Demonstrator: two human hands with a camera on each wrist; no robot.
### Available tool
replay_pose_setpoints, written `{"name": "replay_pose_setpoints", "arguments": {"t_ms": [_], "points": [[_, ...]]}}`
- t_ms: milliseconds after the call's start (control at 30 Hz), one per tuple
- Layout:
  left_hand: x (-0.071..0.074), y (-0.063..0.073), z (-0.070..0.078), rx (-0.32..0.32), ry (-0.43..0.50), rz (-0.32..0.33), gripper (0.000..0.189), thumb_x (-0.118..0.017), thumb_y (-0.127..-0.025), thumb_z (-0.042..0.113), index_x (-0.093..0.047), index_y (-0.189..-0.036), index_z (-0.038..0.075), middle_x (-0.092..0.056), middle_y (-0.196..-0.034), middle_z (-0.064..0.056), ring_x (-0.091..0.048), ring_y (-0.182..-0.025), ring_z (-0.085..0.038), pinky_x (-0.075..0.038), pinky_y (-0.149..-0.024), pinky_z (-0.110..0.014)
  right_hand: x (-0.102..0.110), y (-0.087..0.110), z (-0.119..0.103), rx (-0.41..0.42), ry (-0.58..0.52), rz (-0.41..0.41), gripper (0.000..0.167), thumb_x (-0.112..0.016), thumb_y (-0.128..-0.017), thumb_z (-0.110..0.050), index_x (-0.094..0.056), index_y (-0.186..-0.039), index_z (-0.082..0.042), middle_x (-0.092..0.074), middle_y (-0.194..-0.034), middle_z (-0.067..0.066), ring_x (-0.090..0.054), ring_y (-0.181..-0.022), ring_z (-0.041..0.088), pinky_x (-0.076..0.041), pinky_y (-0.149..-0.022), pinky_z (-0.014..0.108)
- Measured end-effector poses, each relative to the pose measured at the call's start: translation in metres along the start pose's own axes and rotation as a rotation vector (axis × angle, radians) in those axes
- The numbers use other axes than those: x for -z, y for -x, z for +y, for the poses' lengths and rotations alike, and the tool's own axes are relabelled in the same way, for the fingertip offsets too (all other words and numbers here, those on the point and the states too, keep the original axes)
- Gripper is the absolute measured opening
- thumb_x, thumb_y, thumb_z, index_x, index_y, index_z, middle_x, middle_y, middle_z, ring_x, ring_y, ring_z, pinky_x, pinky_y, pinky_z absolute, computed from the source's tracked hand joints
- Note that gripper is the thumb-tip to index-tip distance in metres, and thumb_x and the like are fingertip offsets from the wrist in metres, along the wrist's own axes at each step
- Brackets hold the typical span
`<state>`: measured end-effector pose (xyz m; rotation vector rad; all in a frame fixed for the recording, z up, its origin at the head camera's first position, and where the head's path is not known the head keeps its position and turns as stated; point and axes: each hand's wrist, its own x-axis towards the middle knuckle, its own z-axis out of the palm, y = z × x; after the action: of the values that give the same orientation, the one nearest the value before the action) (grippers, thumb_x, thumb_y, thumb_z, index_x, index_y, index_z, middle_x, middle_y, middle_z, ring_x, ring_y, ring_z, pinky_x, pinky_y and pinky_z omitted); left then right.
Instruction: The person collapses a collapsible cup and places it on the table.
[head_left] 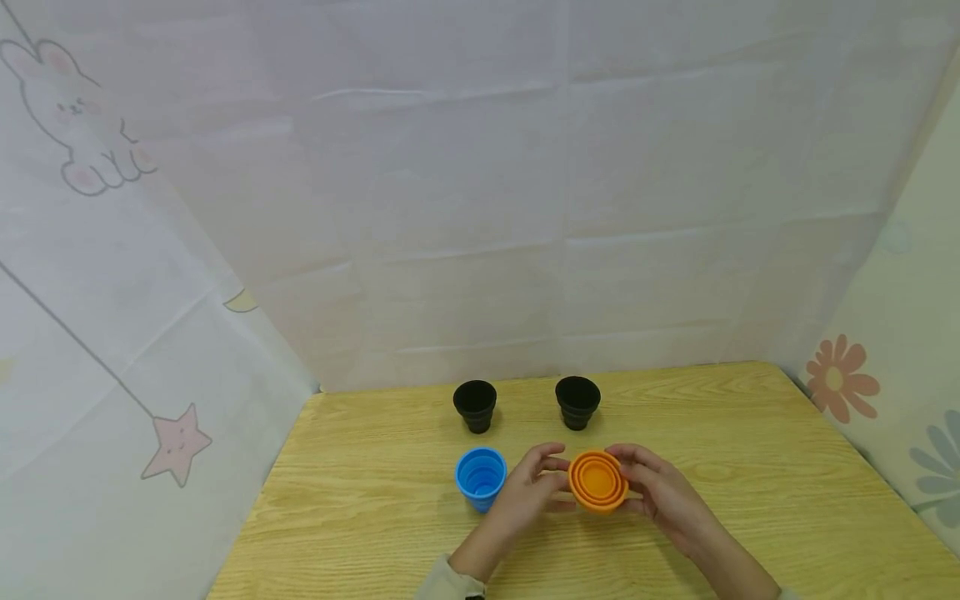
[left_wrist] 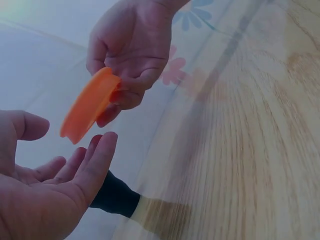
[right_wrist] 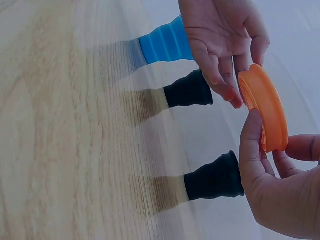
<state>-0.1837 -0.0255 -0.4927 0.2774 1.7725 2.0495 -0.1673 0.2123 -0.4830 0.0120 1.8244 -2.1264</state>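
A collapsed orange folding cup, its rings nested flat, is held above the table by my right hand. In the right wrist view, the right thumb and fingers pinch the orange cup at its rim. My left hand is on the cup's other side, thumb and fingers spread. From the left wrist view, a gap shows between the left hand and the orange cup. An expanded blue folding cup stands upright just left of the left hand.
Two black folding cups, one at left and one at right, stand expanded and upright towards the table's back edge. The wooden table meets a pale cloth backdrop behind and at both sides.
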Motion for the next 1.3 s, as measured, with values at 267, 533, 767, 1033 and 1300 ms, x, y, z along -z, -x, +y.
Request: {"name": "replay_pose_setpoints", "arguments": {"t_ms": [267, 533, 767, 1033, 1300], "points": [[0.001, -0.003, 0.003, 0.085, 0.047, -0.026, 0.039, -0.058, -0.104, 0.020, -0.053, -0.139, 0.003, -0.065, -0.120, -0.011, -0.068, -0.104, -0.023, -0.057, -0.091, -0.050, 0.002, -0.002, 0.003, 0.024, 0.040, 0.012, 0.045, -0.054, -0.105, -0.024, -0.046, -0.143, -0.001, -0.059, -0.130, 0.006, -0.063, -0.113, 0.019, -0.058, -0.091, 0.042], [0.000, -0.010, -0.002, 0.097, 0.065, -0.061, 0.038, -0.059, -0.103, 0.012, -0.054, -0.137, -0.003, -0.063, -0.120, -0.012, -0.067, -0.103, -0.021, -0.056, -0.094, -0.049, 0.006, -0.005, 0.006, 0.025, 0.047, -0.008, 0.050, -0.054, -0.106, -0.027, -0.043, -0.147, -0.001, -0.057, -0.135, 0.010, -0.063, -0.115, 0.021, -0.058, -0.091, 0.042], [-0.003, -0.019, -0.007, 0.081, 0.096, -0.044, 0.037, -0.060, -0.101, 0.011, -0.055, -0.136, -0.002, -0.062, -0.114, -0.013, -0.069, -0.096, -0.021, -0.059, -0.089, -0.044, 0.010, -0.011, 0.008, 0.010, 0.074, 0.002, 0.052, -0.053, -0.106, -0.027, -0.042, -0.150, -0.002, -0.055, -0.140, 0.013, -0.066, -0.110, 0.023, -0.059, -0.090, 0.039], [-0.004, -0.025, -0.012, 0.107, 0.083, 0.015, 0.036, -0.061, -0.101, 0.012, -0.058, -0.134, 0.001, -0.063, -0.119, -0.012, -0.067, -0.100, -0.021, -0.058, -0.090, -0.045, 0.014, -0.018, 0.010, 0.001, 0.078, 0.004, 0.051, -0.051, -0.106, -0.025, -0.043, -0.150, 0.000, -0.051, -0.143, 0.017, -0.064, -0.112, 0.023, -0.058, -0.091, 0.044], [-0.006, -0.034, -0.019, 0.124, 0.101, 0.029, 0.035, -0.059, -0.100, 0.010, -0.059, -0.134, 0.000, -0.064, -0.119, -0.012, -0.067, -0.098, -0.021, -0.061, -0.084, -0.040, 0.024, -0.027, 0.014, -0.047, 0.094, 0.012, 0.046, -0.050, -0.106, -0.020, -0.046, -0.148, -0.001, -0.062, -0.133, 0.009, -0.065, -0.108, 0.022, -0.059, -0.088, 0.043]]}}
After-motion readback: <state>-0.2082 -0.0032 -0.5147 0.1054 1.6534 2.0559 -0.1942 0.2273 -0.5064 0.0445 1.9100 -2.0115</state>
